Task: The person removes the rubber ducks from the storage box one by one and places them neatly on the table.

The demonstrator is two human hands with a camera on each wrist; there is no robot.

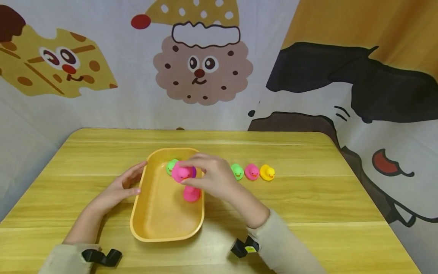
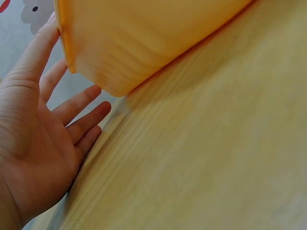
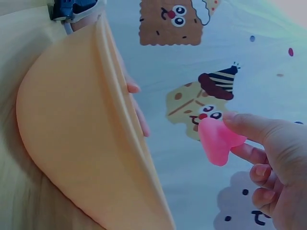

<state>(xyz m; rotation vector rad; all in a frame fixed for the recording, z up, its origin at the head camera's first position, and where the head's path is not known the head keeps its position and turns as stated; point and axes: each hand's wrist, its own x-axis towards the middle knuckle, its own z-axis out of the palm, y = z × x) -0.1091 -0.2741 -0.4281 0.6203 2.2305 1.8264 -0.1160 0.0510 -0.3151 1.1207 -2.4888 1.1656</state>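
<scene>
Between its thumb and fingers my right hand (image 1: 217, 177) pinches a pink rubber duck (image 1: 179, 172), held above an orange plastic tray (image 1: 164, 217). The right wrist view shows the pink duck (image 3: 217, 141) up over the tray's rim (image 3: 129, 124). Inside the tray are a green duck (image 1: 170, 166), another pink duck (image 1: 191, 195) and a mostly hidden purple one (image 1: 194, 172). My left hand (image 1: 118, 190) touches the tray's left side; in the left wrist view its fingers (image 2: 79, 105) are extended against the tray's outer wall (image 2: 129, 52).
Right of the tray, a green duck (image 1: 237, 172), a pink duck (image 1: 252, 172) and a yellow duck (image 1: 267, 172) stand in a row on the wooden table (image 1: 291, 220). Behind the table hangs a cartoon-printed cloth (image 1: 137, 110). Each wrist wears a black device (image 1: 244, 247).
</scene>
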